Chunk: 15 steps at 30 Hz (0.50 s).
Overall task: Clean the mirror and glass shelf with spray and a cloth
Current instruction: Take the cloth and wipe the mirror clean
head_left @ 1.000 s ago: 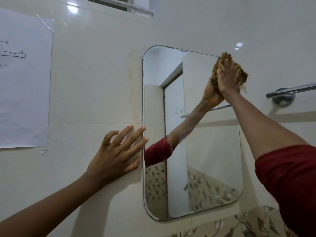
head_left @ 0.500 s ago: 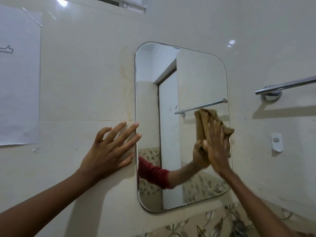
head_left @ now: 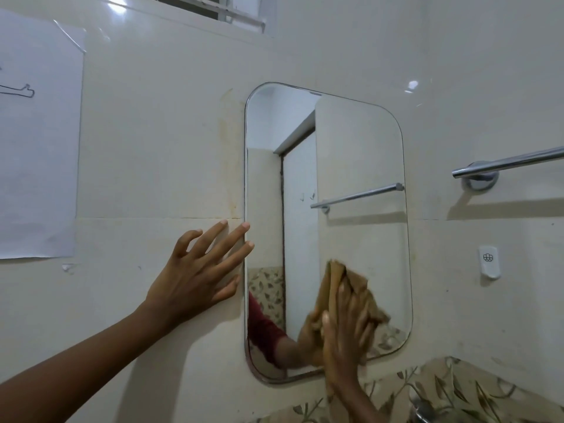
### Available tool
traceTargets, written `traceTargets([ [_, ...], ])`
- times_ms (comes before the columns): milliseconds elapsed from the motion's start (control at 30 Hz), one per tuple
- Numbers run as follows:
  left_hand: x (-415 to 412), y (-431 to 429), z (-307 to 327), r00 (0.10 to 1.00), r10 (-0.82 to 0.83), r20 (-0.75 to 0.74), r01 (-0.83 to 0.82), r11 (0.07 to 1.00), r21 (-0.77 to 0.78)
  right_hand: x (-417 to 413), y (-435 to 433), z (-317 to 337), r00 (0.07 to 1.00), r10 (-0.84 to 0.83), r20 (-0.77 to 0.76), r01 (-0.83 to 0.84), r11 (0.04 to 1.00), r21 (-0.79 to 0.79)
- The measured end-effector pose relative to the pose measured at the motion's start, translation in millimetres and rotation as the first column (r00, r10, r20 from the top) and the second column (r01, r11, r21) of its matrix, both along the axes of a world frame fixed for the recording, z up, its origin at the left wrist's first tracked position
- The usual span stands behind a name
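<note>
A tall mirror (head_left: 360,154) with rounded corners hangs on the cream tiled wall. My right hand (head_left: 346,337) presses a tan cloth (head_left: 360,285) flat against the lower right part of the glass. My left hand (head_left: 198,273) rests open on the tiles just left of the mirror, with its fingertips at the mirror's edge. The spray bottle and the glass shelf are out of view.
A chrome towel bar (head_left: 506,163) sticks out of the wall at the right, with a small white wall hook (head_left: 489,261) below it. A sheet of paper (head_left: 39,141) is taped at the left. Leaf-patterned tiles (head_left: 457,389) run along the bottom right.
My right hand has swept the cloth down the mirror from its top right corner to its lower right part. My left hand has stayed on the wall.
</note>
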State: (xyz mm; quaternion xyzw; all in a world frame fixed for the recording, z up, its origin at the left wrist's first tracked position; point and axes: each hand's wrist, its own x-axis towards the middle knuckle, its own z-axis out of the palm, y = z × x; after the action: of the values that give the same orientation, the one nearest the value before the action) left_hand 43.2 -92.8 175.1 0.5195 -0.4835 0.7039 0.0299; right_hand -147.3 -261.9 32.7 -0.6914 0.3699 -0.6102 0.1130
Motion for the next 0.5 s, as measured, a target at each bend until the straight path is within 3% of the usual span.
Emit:
traceTargets([
  [67, -1.0, 0.0, 0.2, 1.000, 0.008, -0.008, -0.007, 1.000, 0.008, 7.9, -7.0, 60.9, 0.986, -0.153, 0.067, 0.155, 0.988, -0.027],
  [200, -1.9, 0.8, 0.9, 1.000, 0.012, -0.012, -0.012, 1.000, 0.016, -1.8, -36.5, 206.0, 0.963, -0.240, 0.125, 0.251, 0.965, -0.077],
  [367, -1.0, -0.5, 0.3, 1.000, 0.016, -0.024, -0.016, 1.000, 0.024, -17.4, -43.6, 345.6, 0.996, -0.033, 0.083, 0.045, 0.987, -0.153],
  [500, 0.0, -0.4, 0.1, 1.000, 0.028, -0.013, -0.027, 1.000, 0.014, -16.4, -27.7, 352.9, 0.999, 0.037, 0.009, -0.032, 0.955, -0.296],
])
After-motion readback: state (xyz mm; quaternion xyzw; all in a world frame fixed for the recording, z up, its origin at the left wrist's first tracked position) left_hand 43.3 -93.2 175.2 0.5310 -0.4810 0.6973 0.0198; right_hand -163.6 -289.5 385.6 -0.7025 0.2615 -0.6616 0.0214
